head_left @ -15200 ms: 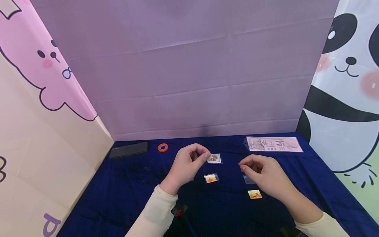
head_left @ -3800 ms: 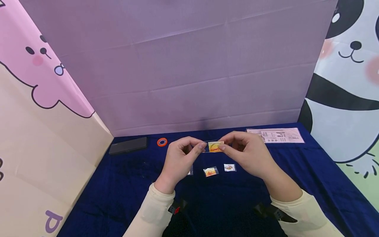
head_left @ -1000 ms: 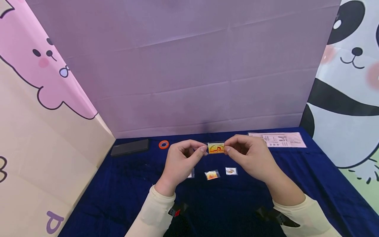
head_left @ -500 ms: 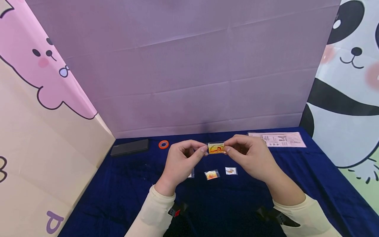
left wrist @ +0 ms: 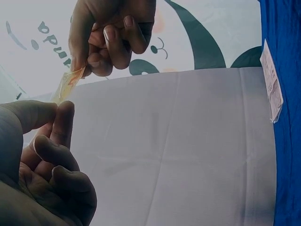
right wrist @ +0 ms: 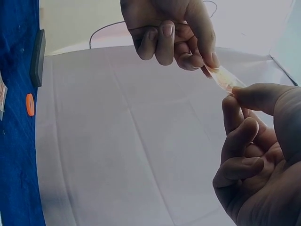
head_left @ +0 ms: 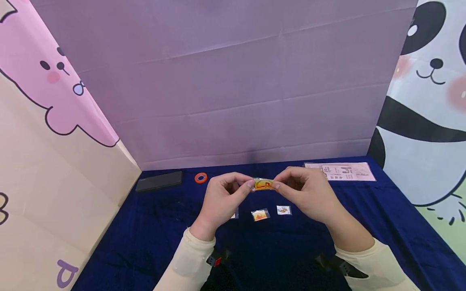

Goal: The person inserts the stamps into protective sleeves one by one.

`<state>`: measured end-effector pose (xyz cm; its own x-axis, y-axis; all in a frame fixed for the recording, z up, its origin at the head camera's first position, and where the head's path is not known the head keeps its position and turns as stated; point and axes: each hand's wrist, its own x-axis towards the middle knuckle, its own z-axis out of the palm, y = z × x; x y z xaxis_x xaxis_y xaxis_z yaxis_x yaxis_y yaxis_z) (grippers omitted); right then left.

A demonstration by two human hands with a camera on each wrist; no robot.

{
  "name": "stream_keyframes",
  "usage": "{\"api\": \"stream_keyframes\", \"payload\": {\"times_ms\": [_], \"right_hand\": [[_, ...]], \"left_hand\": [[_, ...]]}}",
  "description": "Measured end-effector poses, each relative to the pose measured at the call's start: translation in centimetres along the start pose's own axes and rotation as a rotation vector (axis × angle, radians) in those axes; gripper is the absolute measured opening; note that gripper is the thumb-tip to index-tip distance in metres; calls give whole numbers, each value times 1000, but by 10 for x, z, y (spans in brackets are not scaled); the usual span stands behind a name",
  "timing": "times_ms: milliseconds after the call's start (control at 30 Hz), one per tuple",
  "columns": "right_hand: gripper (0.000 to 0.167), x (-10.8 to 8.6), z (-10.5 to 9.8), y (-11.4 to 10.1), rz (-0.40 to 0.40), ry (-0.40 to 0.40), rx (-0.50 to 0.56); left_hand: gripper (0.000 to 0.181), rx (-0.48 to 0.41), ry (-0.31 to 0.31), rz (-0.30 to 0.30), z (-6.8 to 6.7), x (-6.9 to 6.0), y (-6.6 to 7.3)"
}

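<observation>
A small yellow stamp in a clear sleeve (head_left: pixel 263 184) is held up between both hands above the cloth. My left hand (head_left: pixel 227 194) pinches its left end between thumb and index finger. The other end is pinched by my right hand (head_left: pixel 307 192) in the same way. In the left wrist view the sleeved stamp (left wrist: pixel 68 84) spans the gap between the fingertips, and the right wrist view shows the sleeved stamp (right wrist: pixel 225 80) edge-tilted. Below on the cloth lie an orange sleeved stamp (head_left: pixel 260 215) and a white sleeved stamp (head_left: pixel 284 210). Another sleeved piece (head_left: pixel 235 213) is mostly hidden behind my left hand.
A dark blue cloth (head_left: pixel 153 226) covers the table. At the back left lie a black flat case (head_left: pixel 159 181) and an orange ring-shaped roll (head_left: pixel 200 178). A pink banknote in a clear sleeve (head_left: pixel 349 171) is at the back right, partly behind my right hand.
Earlier, the yellow stamp lay on the cloth at right; now both hands hold it sleeved. The white stamp now lies nearer and farther right. Over the last half second the held sleeve has tilted and bowed.
</observation>
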<state>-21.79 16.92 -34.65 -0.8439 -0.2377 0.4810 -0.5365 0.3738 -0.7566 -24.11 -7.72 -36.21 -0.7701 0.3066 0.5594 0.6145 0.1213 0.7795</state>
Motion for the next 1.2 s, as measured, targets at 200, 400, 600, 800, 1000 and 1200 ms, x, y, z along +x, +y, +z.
{"api": "stream_keyframes", "payload": {"times_ms": [200, 400, 600, 800, 1000, 1200], "right_hand": [[8, 1, 2, 1, -1, 9, 19], [8, 1, 1, 2, -2, 21, 17], [6, 1, 2, 2, 13, 31, 9], [7, 3, 4, 5, 18, 16, 17], [6, 5, 4, 8, 27, -4, 3], [5, 3, -1, 12, 47, -24, -52]], "left_hand": [[5, 1, 12, 7, -1, 1, -1], [3, -23, 6, 17, 0, 1, -3], [5, -31, -3, 17, 2, 1, -3], [6, -35, 2, 5, 4, 2, -6], [5, -11, 9, -7, 5, 2, -7], [7, 6, -3, -3, 8, 3, -11]]}}
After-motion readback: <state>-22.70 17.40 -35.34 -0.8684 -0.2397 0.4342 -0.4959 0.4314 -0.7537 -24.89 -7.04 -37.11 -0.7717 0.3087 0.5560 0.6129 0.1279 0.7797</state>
